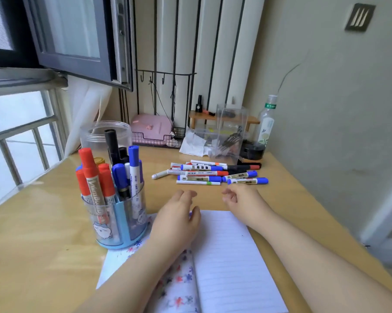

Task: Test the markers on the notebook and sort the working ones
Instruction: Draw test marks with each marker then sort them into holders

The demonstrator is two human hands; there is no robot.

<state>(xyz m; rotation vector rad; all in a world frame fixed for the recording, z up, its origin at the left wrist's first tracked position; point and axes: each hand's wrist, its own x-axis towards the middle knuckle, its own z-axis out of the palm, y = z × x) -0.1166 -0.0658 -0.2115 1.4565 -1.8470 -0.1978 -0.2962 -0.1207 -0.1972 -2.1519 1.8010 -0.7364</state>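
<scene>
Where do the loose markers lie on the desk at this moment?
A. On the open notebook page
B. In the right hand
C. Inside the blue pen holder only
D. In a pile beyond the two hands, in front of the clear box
D: the loose markers lie in a pile on the desk past both hands, before the clear box; the notebook page carries none.

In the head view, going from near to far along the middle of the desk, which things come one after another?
Notebook → left hand → loose markers → clear box → wooden shelf.
</scene>
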